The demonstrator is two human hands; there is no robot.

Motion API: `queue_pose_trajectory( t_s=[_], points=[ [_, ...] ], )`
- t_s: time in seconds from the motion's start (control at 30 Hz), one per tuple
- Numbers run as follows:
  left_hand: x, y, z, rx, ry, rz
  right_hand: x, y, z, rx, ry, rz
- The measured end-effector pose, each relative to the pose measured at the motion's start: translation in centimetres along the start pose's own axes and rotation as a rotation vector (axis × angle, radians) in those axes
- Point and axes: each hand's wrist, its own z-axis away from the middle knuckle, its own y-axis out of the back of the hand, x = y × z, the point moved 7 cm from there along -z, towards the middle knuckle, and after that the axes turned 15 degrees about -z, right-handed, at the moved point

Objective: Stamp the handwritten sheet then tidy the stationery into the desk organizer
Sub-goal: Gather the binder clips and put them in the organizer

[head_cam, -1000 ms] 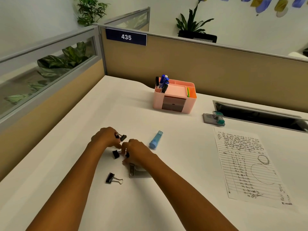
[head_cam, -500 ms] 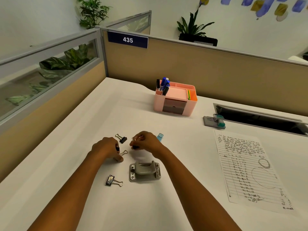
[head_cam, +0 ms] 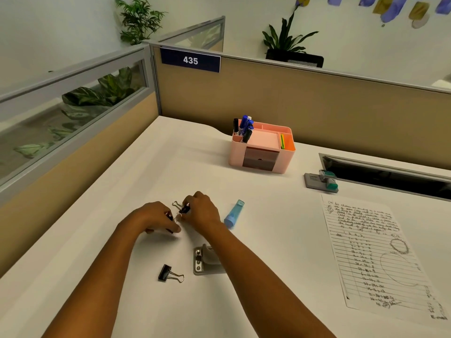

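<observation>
- Fingers [head_cam: 195, 203] of the right hand [head_cam: 202, 211] are curled round a small black binder clip [head_cam: 183, 210]; those of the left hand [head_cam: 156, 217] are bent onto another dark clip [head_cam: 170, 217], touching the first.
- Beneath both hands the white desk [head_cam: 122, 196] is seen.
- At far right the handwritten sheet [head_cam: 375, 254] is laid flat.
- Further back, well apart from the hands, the pink organizer [head_cam: 262, 148] is placed.
- Just right of the right hand a blue tube [head_cam: 233, 214] is laid.
- Near the wrists a third clip [head_cam: 169, 273] is left loose.
</observation>
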Motion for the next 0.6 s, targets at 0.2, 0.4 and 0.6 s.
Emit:
queue_pose_trajectory(
  t_s=[0.2, 0.4, 0.6],
  points=[
    [1.2, 3.1, 0.3, 0.141, -0.068, 0.381, 0.6, 0.4, 0.0, 0.113, -0.014, -0.174],
    [4.6, 4.1, 0.4, 0.314, -0.148, 0.906, 3.2, 1.5, 1.5, 0.274, -0.459, -1.289],
    [10.1, 3.0, 0.4, 0.287, -0.165, 1.321, 3.4, 2.1, 1.3, 0.46, -0.671, -1.959]
  ],
)
